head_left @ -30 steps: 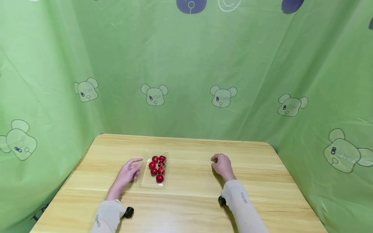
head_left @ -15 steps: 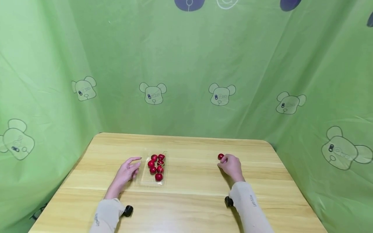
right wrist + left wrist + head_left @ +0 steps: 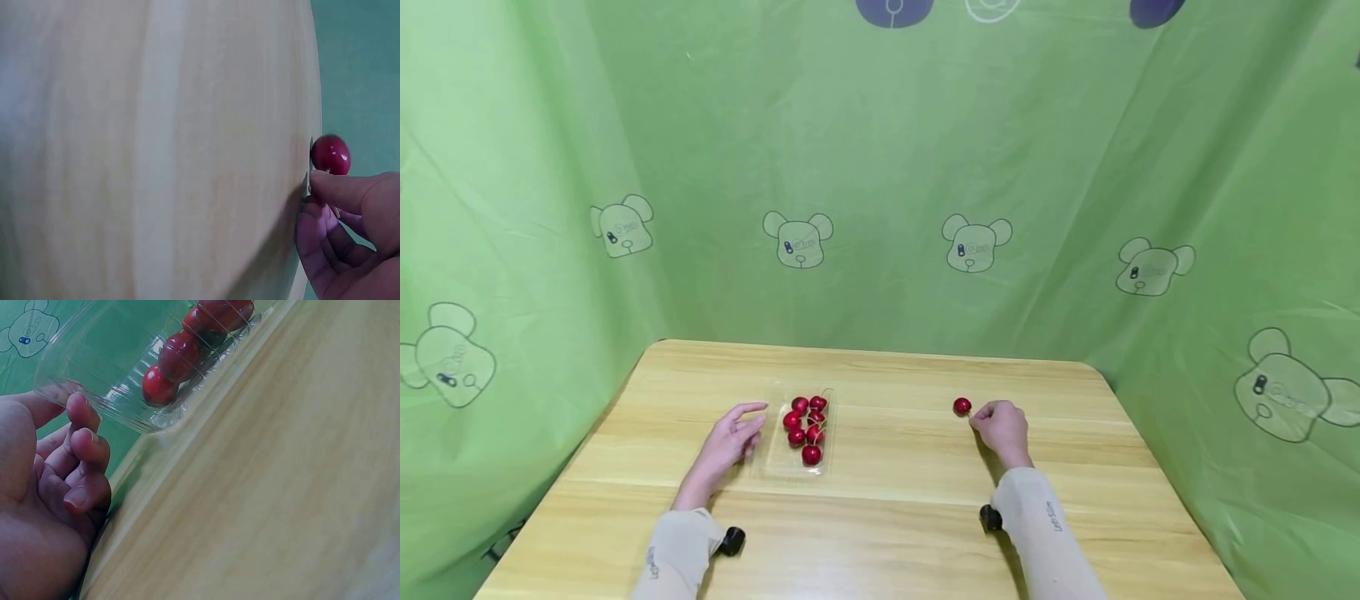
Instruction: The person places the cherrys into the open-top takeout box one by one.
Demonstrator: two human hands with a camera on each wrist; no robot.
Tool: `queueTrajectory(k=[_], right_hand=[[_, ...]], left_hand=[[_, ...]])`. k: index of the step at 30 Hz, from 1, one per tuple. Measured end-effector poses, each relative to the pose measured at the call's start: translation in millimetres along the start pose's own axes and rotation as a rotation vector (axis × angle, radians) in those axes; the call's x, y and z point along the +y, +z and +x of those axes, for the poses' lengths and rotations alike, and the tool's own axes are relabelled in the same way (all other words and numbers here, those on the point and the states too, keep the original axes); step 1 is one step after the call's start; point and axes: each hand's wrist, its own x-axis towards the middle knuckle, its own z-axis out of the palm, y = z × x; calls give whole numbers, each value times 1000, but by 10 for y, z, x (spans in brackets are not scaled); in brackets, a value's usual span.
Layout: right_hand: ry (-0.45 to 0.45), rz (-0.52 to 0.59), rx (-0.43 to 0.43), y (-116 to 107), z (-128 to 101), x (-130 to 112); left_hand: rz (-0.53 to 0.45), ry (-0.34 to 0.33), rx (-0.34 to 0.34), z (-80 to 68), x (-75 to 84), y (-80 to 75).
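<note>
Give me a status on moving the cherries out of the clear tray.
Done: one cherry lies on the table, away from the clear tray. In hand: the right hand is beside that cherry and seems to pinch its stem, shown best in the right wrist view. The left hand rests against the tray's side. Left: about seven cherries in the tray.

small dark lettering on both sleeves (image 3: 1051, 517), too small to read, no other legible text
</note>
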Motion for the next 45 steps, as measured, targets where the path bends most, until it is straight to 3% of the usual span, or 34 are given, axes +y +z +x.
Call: queueTrajectory(k=[13, 21, 35, 45], right_hand=[[-14, 28, 26, 1, 5, 2], [-73, 42, 68, -53, 28, -67], [-172, 96, 40, -117, -22, -246], [-207, 134, 27, -76, -92, -448]], left_hand=[[-5, -7, 6, -17, -11, 17], [3, -8, 4, -7, -7, 11], [18, 13, -9, -33, 39, 27], [2, -17, 4, -24, 33, 14]])
